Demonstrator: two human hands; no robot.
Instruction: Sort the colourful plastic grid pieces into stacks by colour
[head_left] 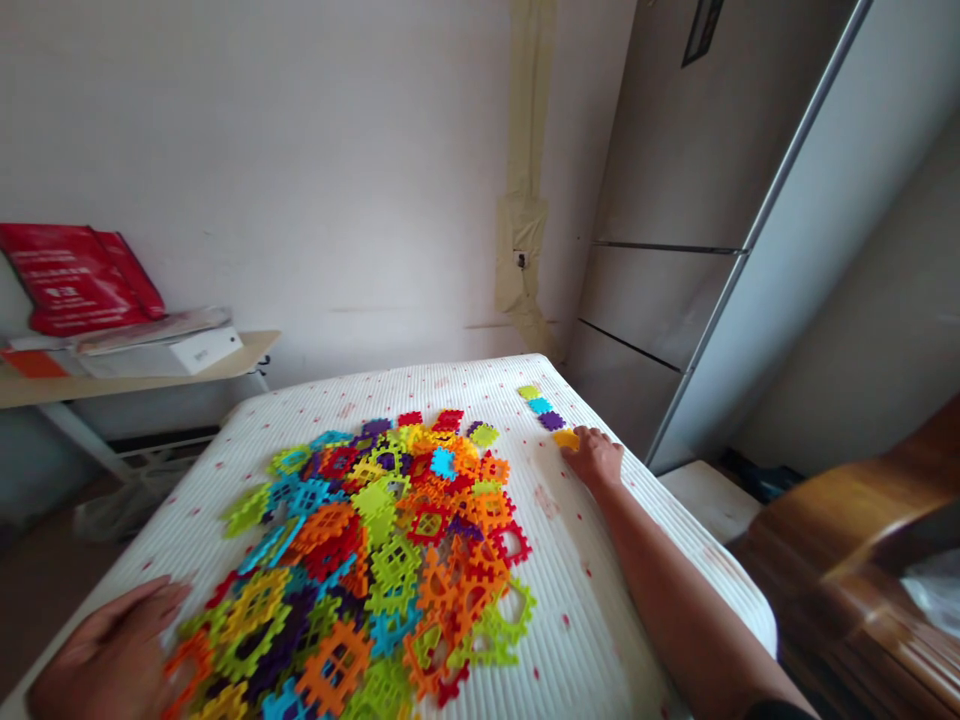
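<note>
A big pile of colourful interlocking plastic tiles [375, 560] covers the middle of a white table [600, 600]. My right hand [594, 456] reaches to the far right edge, its fingers closed on a yellow tile [566, 439]. That tile lies at the near end of a short row: a green tile [529, 392], a blue tile [540, 406] and a purple tile [552, 421]. My left hand [112, 655] rests flat at the near left, fingers spread, touching the edge of the pile.
A low shelf [135, 375] at the left holds a red bag [75, 275] and white boxes. A grey cabinet [675, 250] stands behind the table's right corner. A brown wooden chair [862, 540] is at the right.
</note>
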